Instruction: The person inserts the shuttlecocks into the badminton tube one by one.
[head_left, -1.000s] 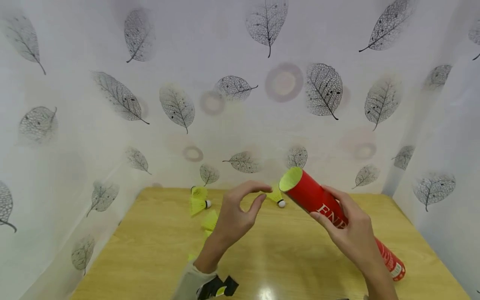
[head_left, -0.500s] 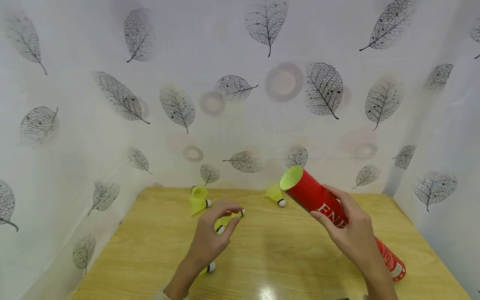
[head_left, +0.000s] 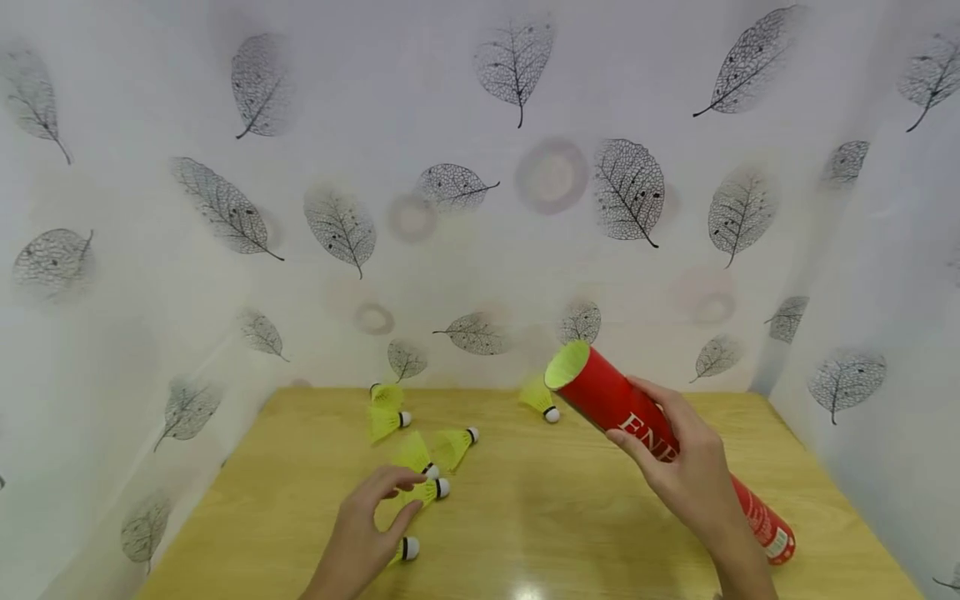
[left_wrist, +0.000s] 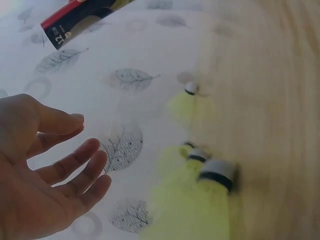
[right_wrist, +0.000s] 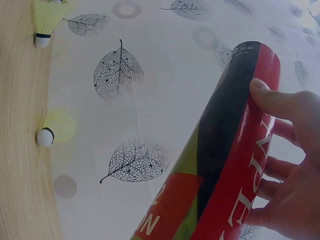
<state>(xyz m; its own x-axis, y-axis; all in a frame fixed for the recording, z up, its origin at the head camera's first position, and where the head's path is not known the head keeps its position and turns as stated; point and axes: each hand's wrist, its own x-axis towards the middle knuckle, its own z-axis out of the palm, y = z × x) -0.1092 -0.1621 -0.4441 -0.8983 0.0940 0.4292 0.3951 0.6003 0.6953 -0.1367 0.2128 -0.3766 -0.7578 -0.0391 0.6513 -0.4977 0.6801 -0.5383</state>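
Evidently, head view: red tube (head_left: 611,392) leans in the right hand (head_left: 686,462), thumb on one side, fingers on the other. Well left of the tube, left hand (head_left: 367,521) empty, thumb and index parted, near a shuttlecock (head_left: 427,492). Judgement: pinch the cork end lightly, spare the skirt. Left wrist view: fingers loosely bent, holding nothing. Right wrist view: fingertips hidden behind the tube; best hold its tilt steady.
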